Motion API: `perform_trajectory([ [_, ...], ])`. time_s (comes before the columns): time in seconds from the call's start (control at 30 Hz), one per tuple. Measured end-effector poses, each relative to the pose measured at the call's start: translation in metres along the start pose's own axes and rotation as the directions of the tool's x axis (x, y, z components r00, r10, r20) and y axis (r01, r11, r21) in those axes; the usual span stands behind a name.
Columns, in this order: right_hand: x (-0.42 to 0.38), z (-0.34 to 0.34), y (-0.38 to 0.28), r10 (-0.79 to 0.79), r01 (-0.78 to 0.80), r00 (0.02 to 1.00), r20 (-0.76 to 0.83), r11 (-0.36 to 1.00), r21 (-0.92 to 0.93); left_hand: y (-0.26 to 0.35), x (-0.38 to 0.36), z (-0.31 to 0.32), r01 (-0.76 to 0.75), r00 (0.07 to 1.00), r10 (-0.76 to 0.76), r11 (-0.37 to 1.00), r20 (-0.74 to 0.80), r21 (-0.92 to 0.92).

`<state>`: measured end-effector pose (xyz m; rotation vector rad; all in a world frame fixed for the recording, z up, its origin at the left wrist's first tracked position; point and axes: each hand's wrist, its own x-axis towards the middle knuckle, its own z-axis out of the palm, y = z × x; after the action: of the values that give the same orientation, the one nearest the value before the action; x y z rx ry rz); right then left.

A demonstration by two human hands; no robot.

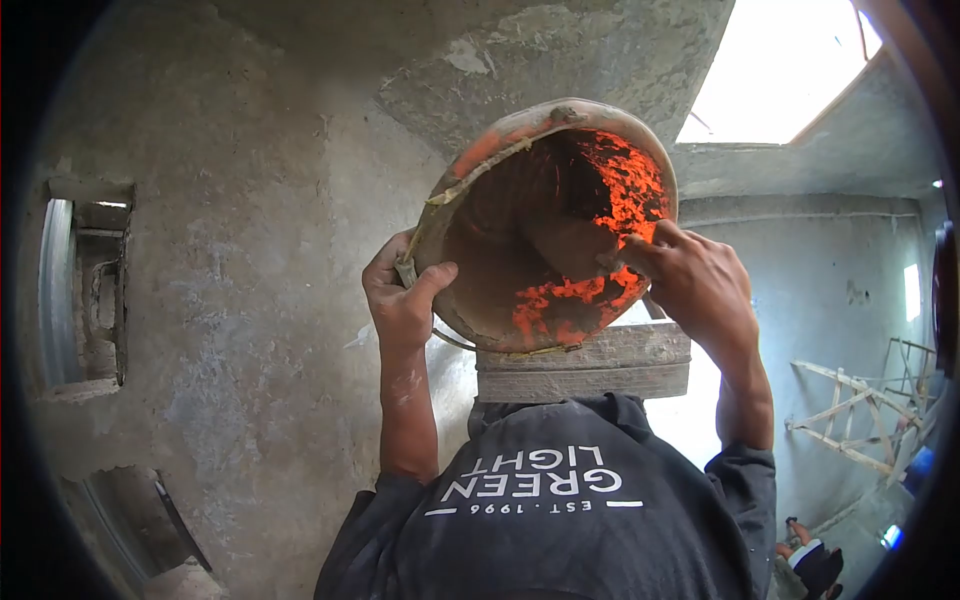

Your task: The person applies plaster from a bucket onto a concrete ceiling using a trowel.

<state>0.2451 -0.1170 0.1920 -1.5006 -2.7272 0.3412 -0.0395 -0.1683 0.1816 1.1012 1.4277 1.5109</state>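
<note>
An orange plastic bucket [520,250], crusted with grey cement, is tipped so its mouth faces me; inside I see only dried cement film. My left hand [400,295] grips its left rim, thumb over the edge, beside the wire handle. At the right rim my right hand [700,285] holds on with fingers curled inside. The bucket's lower edge rests on or just above a thick wooden block [585,365]. My dark shirt [540,520] with white lettering fills the bottom of the view.
Rough plastered cement walls surround me. A window recess [85,290] is set in the left wall and a bright opening [780,70] is at the upper right. A wooden ladder frame [850,420] leans at the right. Another person [810,560] is at the bottom right.
</note>
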Motion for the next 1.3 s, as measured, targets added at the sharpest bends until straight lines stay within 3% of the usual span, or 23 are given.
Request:
perform_trajectory([
  [0.07,-0.001,-0.017,0.0,0.089,-0.09,0.996,0.008,0.993,0.072,0.003,-0.001,0.002,0.003,1.0,-0.003,1.0,-0.004,0.01],
  [0.13,0.006,-0.008,-0.004,0.102,-0.098,0.994,-0.032,0.989,0.113,0.006,-0.001,0.002,-0.025,0.999,0.023,0.996,0.027,0.083],
  [0.3,0.017,0.036,-0.016,0.112,-0.092,0.99,-0.082,0.972,0.215,0.013,0.002,0.006,-0.06,0.998,0.06,0.997,-0.005,0.041],
  [0.33,0.016,0.044,-0.017,0.118,-0.116,0.993,0.005,0.967,0.228,0.015,0.002,0.006,-0.076,0.997,0.077,0.996,-0.026,0.044],
  [0.47,0.004,0.035,-0.015,0.021,-0.037,0.996,0.089,0.984,0.175,0.011,0.003,0.0,-0.043,0.999,0.045,0.996,-0.022,0.078],
  [0.57,0.005,0.013,-0.014,0.077,-0.109,0.986,0.151,0.97,0.218,0.01,0.0,0.003,-0.055,0.998,0.056,0.994,-0.013,0.091],
  [0.63,0.009,0.008,-0.012,0.102,-0.125,0.988,0.116,0.969,0.213,0.013,0.0,0.006,-0.059,0.998,0.06,0.995,-0.01,0.076],
  [0.7,0.011,0.016,-0.01,0.188,-0.159,0.977,-0.098,0.956,0.245,0.012,-0.002,0.004,-0.065,0.998,0.065,0.993,0.004,0.096],
  [0.77,0.013,0.027,-0.014,0.201,-0.171,0.973,-0.109,0.956,0.24,0.013,-0.003,0.005,-0.078,0.997,0.076,0.99,0.022,0.114],
  [0.9,0.007,0.042,-0.026,0.215,-0.216,0.976,0.038,0.924,0.316,0.018,-0.002,0.008,-0.119,0.993,0.116,0.983,0.027,0.139],
  [1.0,0.001,0.045,-0.018,-0.007,-0.004,1.0,0.028,0.93,0.368,0.015,-0.001,0.007,-0.131,0.991,0.127,0.977,0.035,0.168],
  [1.13,0.004,0.019,-0.016,0.068,-0.109,0.991,0.116,0.908,0.404,0.016,-0.003,0.01,-0.184,0.983,0.184,0.964,0.021,0.192],
  [1.23,0.004,0.015,-0.016,0.306,-0.232,0.945,-0.112,0.873,0.43,0.014,-0.003,0.013,-0.228,0.973,0.228,0.948,0.024,0.22],
  [1.3,0.007,0.034,-0.019,0.275,-0.188,0.947,-0.167,0.895,0.404,0.017,-0.006,0.017,-0.244,0.97,0.24,0.944,0.044,0.22],
])
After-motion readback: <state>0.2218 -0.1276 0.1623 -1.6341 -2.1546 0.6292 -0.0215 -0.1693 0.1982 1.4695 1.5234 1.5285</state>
